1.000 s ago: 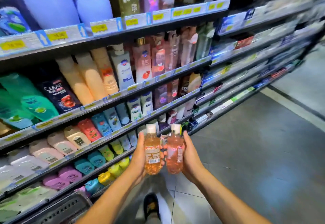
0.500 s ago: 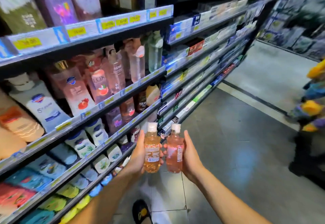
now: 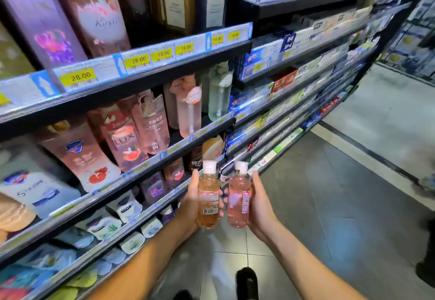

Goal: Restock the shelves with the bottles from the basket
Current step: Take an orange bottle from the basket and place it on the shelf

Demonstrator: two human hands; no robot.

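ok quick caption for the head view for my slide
Left hand holds an orange bottle, right hand a pink bottle, beside stocked shelves.

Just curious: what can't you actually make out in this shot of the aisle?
Head view throughout.
The basket: outside the frame.
Print on the orange bottle and pink bottle: too small and blurred.
Palms of the left hand and right hand: hidden behind those bottles.
Top-shelf bottles: cut off by the upper edge.
Far boxes: blurred.
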